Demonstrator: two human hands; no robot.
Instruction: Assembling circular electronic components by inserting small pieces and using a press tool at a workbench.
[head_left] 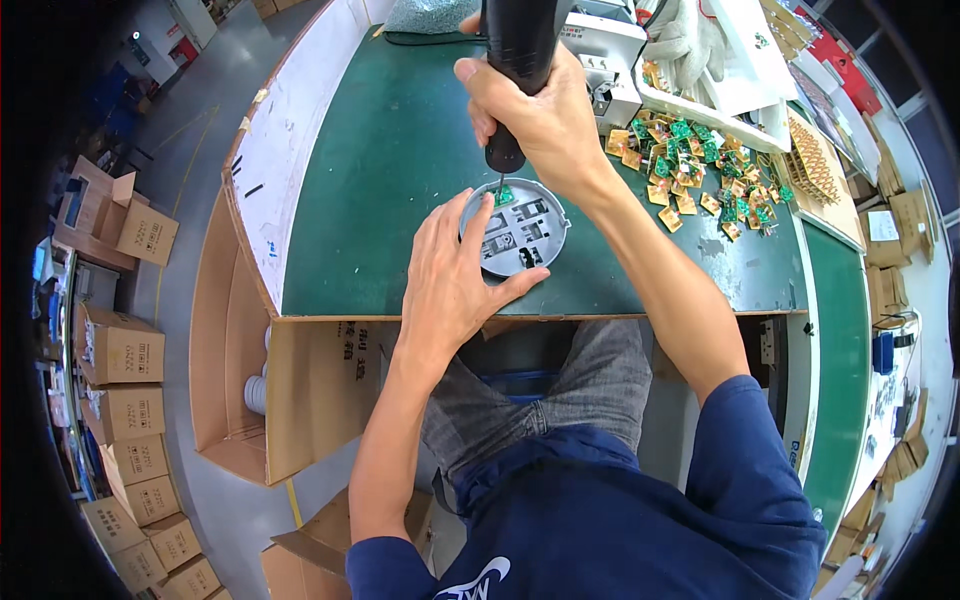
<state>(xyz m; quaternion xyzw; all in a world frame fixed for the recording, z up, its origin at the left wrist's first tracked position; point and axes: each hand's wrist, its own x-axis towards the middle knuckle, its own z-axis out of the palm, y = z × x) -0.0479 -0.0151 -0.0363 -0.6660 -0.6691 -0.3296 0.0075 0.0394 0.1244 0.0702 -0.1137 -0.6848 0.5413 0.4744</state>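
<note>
My right hand (545, 120) is wrapped round a black electric screwdriver (522, 45), held upright with its bit pointing down. The bit's tip meets a small green circuit board (503, 195) at the far side of a round grey plastic housing (510, 260). That housing lies flat near the table's front edge, with several cut-outs in its face. My left hand (450, 260) grips its left rim, the fingers along the far left side and the thumb on the near edge.
Many small green and tan circuit boards (690, 165) lie in a heap to the right. Behind them are a white tray (700, 110) with gloves (690, 45) and a white boxy machine (605, 65). A bubble-wrap bag (440, 15) lies at the far edge; an open carton (310, 400) stands below left.
</note>
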